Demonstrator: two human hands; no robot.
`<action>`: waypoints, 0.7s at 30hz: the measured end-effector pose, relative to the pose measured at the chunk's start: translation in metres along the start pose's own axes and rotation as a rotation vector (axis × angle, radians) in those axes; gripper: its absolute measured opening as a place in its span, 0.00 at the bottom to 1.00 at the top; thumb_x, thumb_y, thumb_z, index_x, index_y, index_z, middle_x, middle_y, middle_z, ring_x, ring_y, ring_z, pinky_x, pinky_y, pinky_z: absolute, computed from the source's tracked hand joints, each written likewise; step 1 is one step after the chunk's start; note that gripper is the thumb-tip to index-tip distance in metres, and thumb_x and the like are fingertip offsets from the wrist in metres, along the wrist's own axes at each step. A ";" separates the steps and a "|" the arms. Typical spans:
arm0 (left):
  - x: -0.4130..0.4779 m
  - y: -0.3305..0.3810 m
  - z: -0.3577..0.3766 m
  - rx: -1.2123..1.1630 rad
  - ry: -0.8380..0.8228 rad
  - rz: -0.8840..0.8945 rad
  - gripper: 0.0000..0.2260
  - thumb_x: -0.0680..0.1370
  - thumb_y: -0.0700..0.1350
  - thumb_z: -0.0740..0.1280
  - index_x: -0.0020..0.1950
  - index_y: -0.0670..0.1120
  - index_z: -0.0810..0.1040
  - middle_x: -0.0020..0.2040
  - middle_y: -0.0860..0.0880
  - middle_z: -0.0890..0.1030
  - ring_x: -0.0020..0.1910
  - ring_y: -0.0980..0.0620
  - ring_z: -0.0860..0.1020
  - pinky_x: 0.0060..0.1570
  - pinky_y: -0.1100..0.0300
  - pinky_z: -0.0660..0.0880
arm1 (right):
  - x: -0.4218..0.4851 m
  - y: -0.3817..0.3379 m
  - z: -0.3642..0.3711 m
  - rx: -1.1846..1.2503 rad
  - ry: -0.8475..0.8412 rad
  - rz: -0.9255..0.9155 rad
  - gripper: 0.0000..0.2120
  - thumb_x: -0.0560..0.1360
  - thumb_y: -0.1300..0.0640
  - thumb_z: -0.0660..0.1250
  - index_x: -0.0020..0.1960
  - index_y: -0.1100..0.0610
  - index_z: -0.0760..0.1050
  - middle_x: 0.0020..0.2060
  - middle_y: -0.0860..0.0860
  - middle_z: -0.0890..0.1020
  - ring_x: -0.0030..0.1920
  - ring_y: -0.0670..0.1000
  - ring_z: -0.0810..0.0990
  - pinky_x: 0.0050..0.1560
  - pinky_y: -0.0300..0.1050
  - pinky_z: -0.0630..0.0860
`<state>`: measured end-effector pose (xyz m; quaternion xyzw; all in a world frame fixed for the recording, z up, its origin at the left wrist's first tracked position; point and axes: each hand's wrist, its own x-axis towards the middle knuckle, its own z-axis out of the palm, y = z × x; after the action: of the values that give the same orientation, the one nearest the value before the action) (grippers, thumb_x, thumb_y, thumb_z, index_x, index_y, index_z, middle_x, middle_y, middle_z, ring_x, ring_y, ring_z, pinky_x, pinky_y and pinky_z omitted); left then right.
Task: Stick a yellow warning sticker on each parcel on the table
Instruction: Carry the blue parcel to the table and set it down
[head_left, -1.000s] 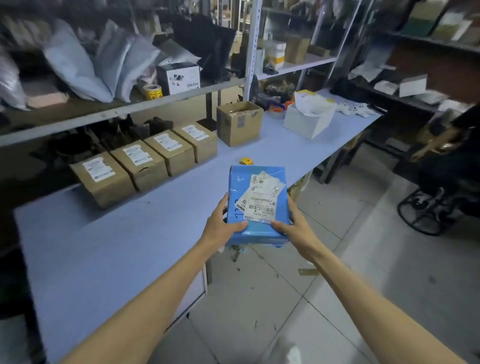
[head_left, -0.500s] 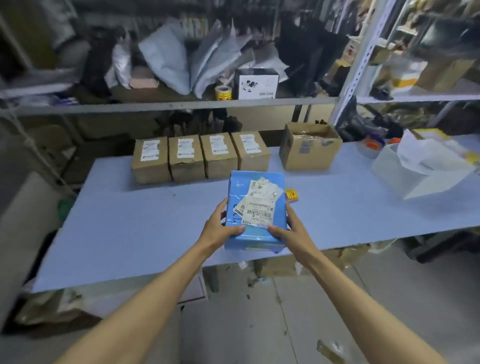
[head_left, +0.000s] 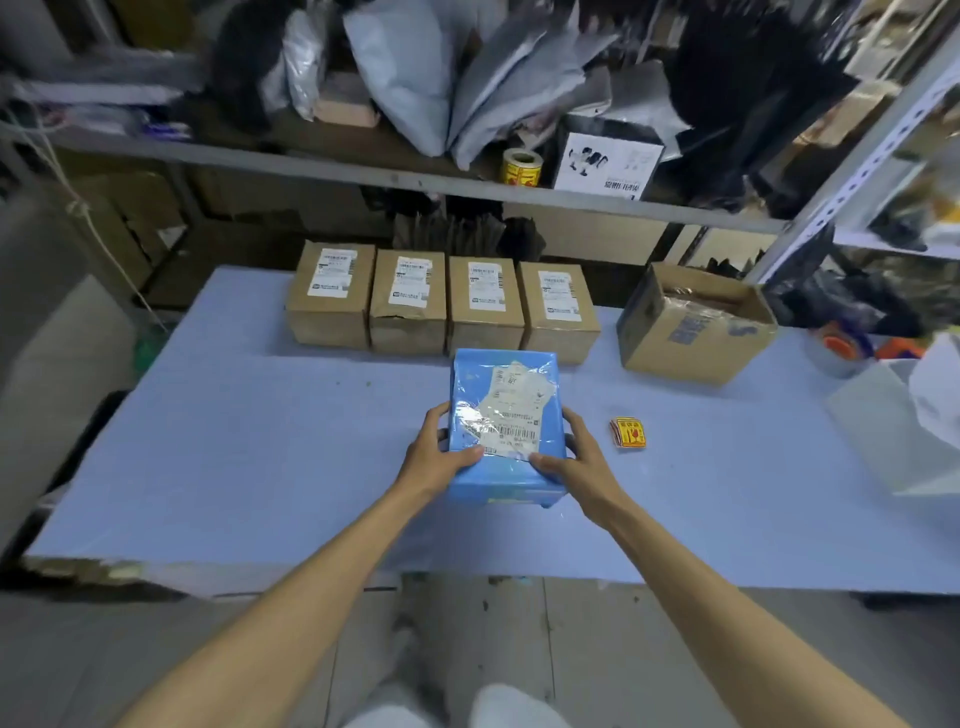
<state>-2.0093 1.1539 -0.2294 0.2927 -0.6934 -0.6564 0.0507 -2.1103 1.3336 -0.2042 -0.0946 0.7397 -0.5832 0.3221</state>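
On the matte pale-blue tabletop (head_left: 218, 441) we see four squat brown cardboard boxes (head_left: 439, 306) standing in a tight row at the back, each with a white printed label on its top. In front of that row, our left hand (head_left: 434, 457) and right hand (head_left: 576, 462) grip a glossy blue plastic-wrapped rectangular parcel (head_left: 506, 426) by its near corners, fingers curled around the sides and thumbs pressed on the top; we cannot tell whether its base touches the surface. Crinkled white shipping labels sit under clear film on its top face. Just right of our right hand lies a small stack of yellow square warning stickers (head_left: 628, 433) with red print, apart from the parcel. Farther right stands an open, dented cardboard carton (head_left: 693, 327).
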 end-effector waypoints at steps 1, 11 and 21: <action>0.007 -0.002 -0.002 0.003 0.005 -0.004 0.31 0.71 0.40 0.75 0.69 0.51 0.64 0.61 0.49 0.75 0.58 0.50 0.76 0.56 0.57 0.75 | 0.009 0.000 0.002 -0.011 0.003 0.010 0.32 0.72 0.66 0.72 0.66 0.43 0.62 0.59 0.55 0.75 0.58 0.57 0.79 0.40 0.43 0.83; 0.058 -0.028 -0.017 -0.004 0.072 -0.093 0.31 0.70 0.36 0.75 0.68 0.48 0.66 0.58 0.52 0.75 0.54 0.53 0.76 0.48 0.65 0.73 | 0.073 0.025 0.022 -0.075 0.006 0.086 0.34 0.71 0.69 0.72 0.69 0.50 0.61 0.57 0.51 0.76 0.52 0.48 0.78 0.44 0.43 0.82; 0.072 -0.061 0.001 -0.005 0.124 -0.204 0.30 0.74 0.38 0.72 0.71 0.53 0.64 0.60 0.54 0.77 0.59 0.50 0.77 0.60 0.48 0.76 | 0.104 0.060 0.012 -0.088 -0.127 0.083 0.39 0.72 0.62 0.74 0.74 0.46 0.57 0.61 0.49 0.74 0.58 0.51 0.77 0.50 0.42 0.81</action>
<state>-2.0489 1.1228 -0.3092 0.4018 -0.6540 -0.6404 0.0270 -2.1696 1.2889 -0.2989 -0.1148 0.7461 -0.5290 0.3877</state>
